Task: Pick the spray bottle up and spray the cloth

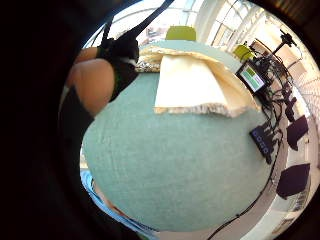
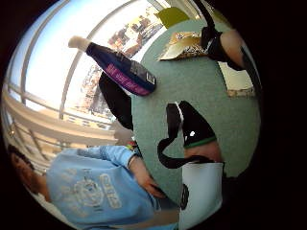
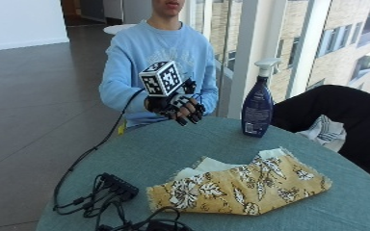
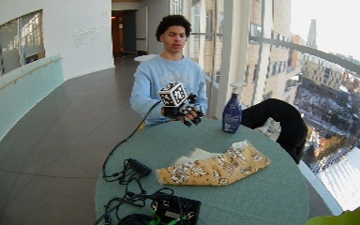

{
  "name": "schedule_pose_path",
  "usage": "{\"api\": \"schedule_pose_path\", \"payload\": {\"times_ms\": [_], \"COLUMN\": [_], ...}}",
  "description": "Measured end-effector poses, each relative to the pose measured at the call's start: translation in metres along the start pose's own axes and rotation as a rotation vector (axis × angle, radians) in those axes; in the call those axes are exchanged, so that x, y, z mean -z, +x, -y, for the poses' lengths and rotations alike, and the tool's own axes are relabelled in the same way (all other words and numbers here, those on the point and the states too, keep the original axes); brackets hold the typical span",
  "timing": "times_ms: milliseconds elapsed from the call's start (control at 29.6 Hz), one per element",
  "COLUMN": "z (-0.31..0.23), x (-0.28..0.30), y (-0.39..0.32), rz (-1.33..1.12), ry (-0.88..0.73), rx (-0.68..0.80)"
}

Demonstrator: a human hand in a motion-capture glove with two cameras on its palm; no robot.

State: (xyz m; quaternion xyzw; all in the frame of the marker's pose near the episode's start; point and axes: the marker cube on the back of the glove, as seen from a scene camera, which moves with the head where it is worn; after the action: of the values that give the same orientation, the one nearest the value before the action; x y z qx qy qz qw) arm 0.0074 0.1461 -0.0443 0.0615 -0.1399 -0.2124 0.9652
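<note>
Above the near edge of the round green table [image 3: 172,149], on the person's side, the gloved right hand [image 3: 175,107] is raised off the surface, fingers [image 3: 191,114] loosely curled and holding nothing. Spray bottle [image 3: 258,101] stands upright on the table beside the window, well apart from the hand; dark blue body, white trigger head. Cloth [image 3: 243,185], yellow with a white floral print, lies folded and rumpled nearer the middle of the table, a cream underside showing at its edge. Black cables and a small black box [image 3: 117,185] lie at the table's other side.
</note>
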Motion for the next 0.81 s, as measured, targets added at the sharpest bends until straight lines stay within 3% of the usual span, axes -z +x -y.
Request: {"api": "schedule_pose_path", "payload": {"times_ms": [406, 812], "z": [-0.077, -0.087], "x": [0.016, 0.008], "y": [0.049, 0.050], "rz": [-0.099, -0.098], "ry": [-0.001, -0.029], "rx": [-0.066, -0.053]}}
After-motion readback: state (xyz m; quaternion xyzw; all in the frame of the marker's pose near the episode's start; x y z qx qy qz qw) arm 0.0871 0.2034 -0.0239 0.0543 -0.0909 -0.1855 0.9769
